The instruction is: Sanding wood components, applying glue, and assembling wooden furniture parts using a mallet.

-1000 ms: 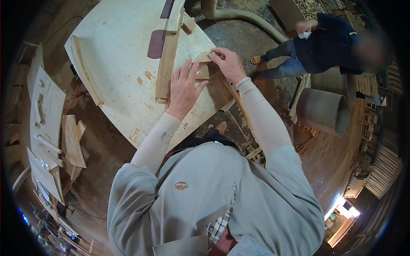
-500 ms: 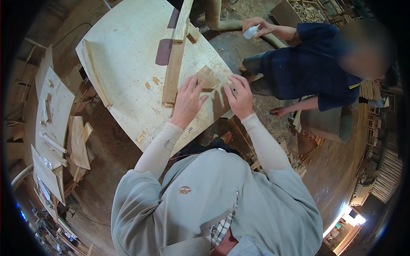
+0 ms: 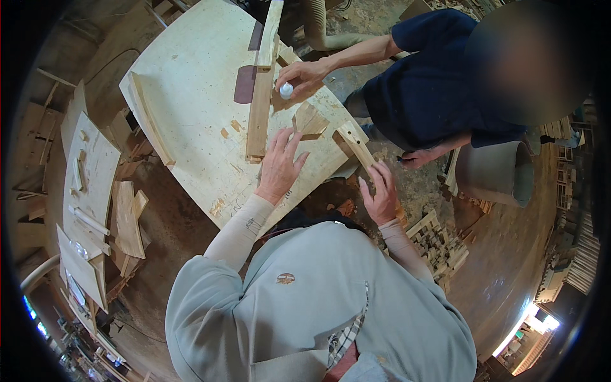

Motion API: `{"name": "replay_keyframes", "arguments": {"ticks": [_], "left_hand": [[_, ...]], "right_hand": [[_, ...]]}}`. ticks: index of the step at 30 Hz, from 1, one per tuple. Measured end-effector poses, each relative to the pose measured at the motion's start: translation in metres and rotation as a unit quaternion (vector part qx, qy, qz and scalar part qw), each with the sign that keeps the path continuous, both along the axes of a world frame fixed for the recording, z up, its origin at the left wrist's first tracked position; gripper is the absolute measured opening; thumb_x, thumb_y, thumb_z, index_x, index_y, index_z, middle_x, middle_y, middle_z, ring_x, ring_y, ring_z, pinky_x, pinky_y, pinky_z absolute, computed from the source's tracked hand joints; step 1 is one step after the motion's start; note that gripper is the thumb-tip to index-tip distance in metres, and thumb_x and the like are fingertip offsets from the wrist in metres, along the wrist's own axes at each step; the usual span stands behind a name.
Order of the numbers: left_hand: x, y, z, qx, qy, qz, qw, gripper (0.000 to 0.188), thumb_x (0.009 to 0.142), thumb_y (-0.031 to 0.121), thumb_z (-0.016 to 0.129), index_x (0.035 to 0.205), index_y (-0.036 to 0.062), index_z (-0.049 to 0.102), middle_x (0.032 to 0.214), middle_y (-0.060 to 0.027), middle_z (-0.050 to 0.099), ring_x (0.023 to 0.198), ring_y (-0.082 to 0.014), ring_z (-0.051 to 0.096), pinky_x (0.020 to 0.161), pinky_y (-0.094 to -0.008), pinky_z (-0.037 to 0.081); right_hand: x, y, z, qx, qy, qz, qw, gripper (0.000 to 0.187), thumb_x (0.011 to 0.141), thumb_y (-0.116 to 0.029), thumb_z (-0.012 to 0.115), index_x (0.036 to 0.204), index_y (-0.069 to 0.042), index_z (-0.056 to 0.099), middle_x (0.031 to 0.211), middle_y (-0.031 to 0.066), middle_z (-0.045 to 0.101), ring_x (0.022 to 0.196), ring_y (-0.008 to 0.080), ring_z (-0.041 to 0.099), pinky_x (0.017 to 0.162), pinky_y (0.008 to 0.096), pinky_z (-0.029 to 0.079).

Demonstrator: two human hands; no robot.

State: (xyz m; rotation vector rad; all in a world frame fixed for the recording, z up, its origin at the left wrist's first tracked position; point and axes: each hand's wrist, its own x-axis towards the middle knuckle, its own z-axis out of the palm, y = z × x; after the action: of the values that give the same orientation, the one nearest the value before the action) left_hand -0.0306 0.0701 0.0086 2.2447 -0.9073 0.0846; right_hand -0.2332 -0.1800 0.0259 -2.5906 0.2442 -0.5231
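Observation:
My left hand lies open on the pale worktable, fingers stretched out and holding nothing. Its fingertips are close to a small angular wood block and the near end of a long wooden bar. At the table's right edge lies a short wooden strip with dark holes. My right hand is open at this strip's near end, thumb and fingers apart; whether the fingertips touch it I cannot tell. Across the table, a co-worker's hand holds a small white bottle beside the bar.
The co-worker in a dark blue shirt leans in from the right. A curved wooden piece lies along the table's left side. Wood offcuts are piled on the floor at right, near a large grey bin. Boards stand at left.
The co-worker's hand with the white bottle has come in over the table. My right hand has drawn back toward me, uncovering the holed strip. My left hand stays nearly in place.

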Motion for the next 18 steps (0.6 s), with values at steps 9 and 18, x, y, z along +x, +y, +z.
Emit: {"name": "replay_keyframes", "arguments": {"ticks": [9,18], "left_hand": [[-0.056,0.019,-0.004,0.027,0.016,0.016,0.999,0.061,0.099,0.023,0.08,0.152,0.0015,0.06,0.156,-0.0236,0.055,0.151,-0.0459,0.047,0.126,-0.0534,0.041],[-0.087,0.03,-0.022,0.047,-0.01,0.106,0.993,0.066,0.103,0.035,0.078,0.155,-0.0005,0.056,0.163,-0.0292,0.048,0.158,-0.0502,0.04,0.129,-0.0562,0.037]], "right_hand": [[-0.052,-0.028,-0.018,-0.016,0.007,0.024,1.0,0.048,0.1,-0.017,0.078,0.145,-0.003,0.065,0.146,0.0193,0.061,0.139,0.0423,0.06,0.115,0.0516,0.052],[-0.073,-0.048,-0.009,0.085,0.088,-0.022,0.992,0.069,0.101,-0.027,0.079,0.16,-0.005,0.051,0.141,0.0233,0.065,0.126,0.0461,0.067,0.1,0.0492,0.059]]}}
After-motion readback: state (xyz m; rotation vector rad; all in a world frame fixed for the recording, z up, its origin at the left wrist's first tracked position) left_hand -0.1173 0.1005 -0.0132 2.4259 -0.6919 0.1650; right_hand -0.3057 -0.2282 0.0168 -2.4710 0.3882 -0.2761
